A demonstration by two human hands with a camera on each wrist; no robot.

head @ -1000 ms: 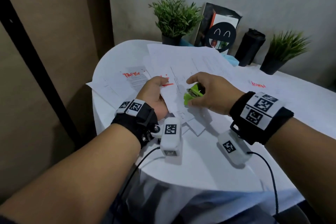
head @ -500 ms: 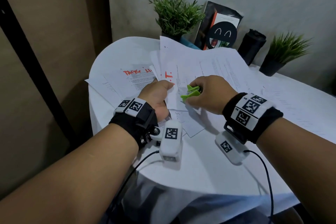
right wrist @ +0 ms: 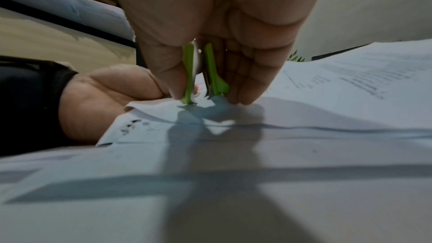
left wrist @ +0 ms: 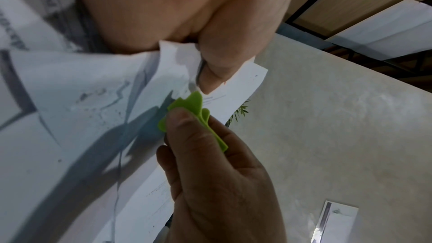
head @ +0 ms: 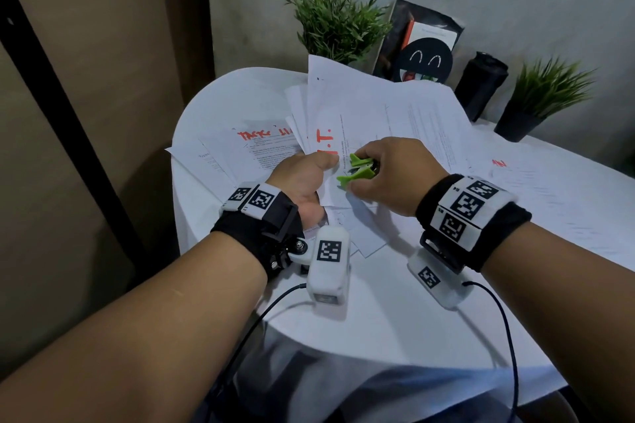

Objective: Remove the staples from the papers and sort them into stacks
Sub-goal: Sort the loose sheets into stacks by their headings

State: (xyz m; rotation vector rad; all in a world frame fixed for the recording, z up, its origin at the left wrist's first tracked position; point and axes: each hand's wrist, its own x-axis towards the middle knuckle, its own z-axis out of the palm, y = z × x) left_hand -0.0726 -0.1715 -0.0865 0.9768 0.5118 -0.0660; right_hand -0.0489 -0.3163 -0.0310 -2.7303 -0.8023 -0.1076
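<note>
On the bench, left hand pinches the paper corner w/ thumb; right hand grips green staple remover at that corner. Staple itself hidden.

Both forearms are bare, no sleeves at all. Each wrist has a thick black fabric wristband on the left, and a matching black band on the right. On top of both sit white blocks printed with square black-and-white marker codes; the right one shows tiny labels like "R4". Under each wrist hangs a white rounded camera pod – the left one's held by a black bracket with a shiny screw – and the right pod has its own marker too. Thin black cables run from the pods back toward the body.
</note>
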